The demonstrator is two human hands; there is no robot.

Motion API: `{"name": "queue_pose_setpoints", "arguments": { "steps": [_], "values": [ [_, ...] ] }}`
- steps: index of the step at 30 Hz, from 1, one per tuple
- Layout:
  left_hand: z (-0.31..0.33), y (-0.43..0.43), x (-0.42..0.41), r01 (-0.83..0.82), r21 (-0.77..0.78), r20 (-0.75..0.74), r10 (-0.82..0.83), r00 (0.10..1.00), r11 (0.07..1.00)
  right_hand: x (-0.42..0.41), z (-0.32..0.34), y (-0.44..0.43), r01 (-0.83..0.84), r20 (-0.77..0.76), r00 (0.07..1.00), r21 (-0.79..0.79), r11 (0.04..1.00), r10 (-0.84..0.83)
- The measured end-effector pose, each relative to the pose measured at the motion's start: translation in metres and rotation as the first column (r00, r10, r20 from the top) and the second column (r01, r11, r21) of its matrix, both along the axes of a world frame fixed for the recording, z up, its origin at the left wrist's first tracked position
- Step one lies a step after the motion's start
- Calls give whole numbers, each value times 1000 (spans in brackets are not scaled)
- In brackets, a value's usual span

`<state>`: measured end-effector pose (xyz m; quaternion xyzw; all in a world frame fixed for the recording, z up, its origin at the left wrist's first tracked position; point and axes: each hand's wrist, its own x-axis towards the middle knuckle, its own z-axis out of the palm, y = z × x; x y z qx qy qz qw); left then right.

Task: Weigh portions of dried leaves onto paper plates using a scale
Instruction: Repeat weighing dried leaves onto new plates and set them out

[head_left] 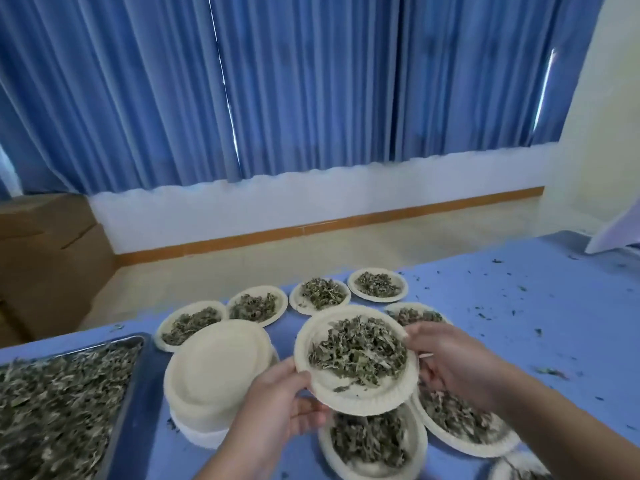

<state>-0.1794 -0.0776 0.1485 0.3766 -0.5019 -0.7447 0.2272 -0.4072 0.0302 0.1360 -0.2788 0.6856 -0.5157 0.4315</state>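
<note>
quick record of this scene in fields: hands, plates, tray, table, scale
paper plate: holds dried leaves, raised over other filled plates
left hand: grips its near-left rim
right hand: grips its right rim
filled plates: at least seven more on the table
stack: empty plates, left of the held one
tray: metal, full of leaves, far left
table: blue, scattered leaf crumbs
scale: not clearly visible
</note>
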Motion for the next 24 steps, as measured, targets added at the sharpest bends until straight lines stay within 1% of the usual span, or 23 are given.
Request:
{"name": "queue_pose_setpoints", "arguments": {
  "steps": [2,4,7,9,11,13,15,17,19,22,24],
  "values": [
    [15,-7,-28,6,50,42,-9,999,999,-20,13,6,42,53,998,31,999,-44],
    [27,-13,-60,7,92,74,-14,997,996,-44,27,11,109,138,984,38,993,-113],
    [45,-16,-106,-22,138,70,12,997,990,-74,42,15,182,273,945,23,983,-181],
    [55,-18,-140,-40,177,81,26,996,983,-98,46,14,213,315,927,12,977,-206],
    [62,-23,-170,-17,181,88,1,996,983,-124,46,9,265,344,906,-4,964,-248],
    [63,-33,-196,-7,151,89,-7,996,989,-149,40,0,341,384,870,-17,940,-309],
    [59,-46,-214,-29,135,139,10,990,990,-173,28,-12,422,424,821,-2,907,-381],
    [54,-55,-227,-46,149,168,20,986,988,-195,14,-26,494,456,766,34,869,-454],
    [48,-60,-240,-63,181,155,35,987,982,-214,-2,-39,563,478,704,76,823,-525],
    [39,-64,-257,-79,215,137,51,989,973,-238,-30,-53,636,477,624,149,757,-618],
    [33,-67,-265,-99,237,121,72,990,966,-251,-52,-56,667,445,586,209,715,-677]
  ]
}}
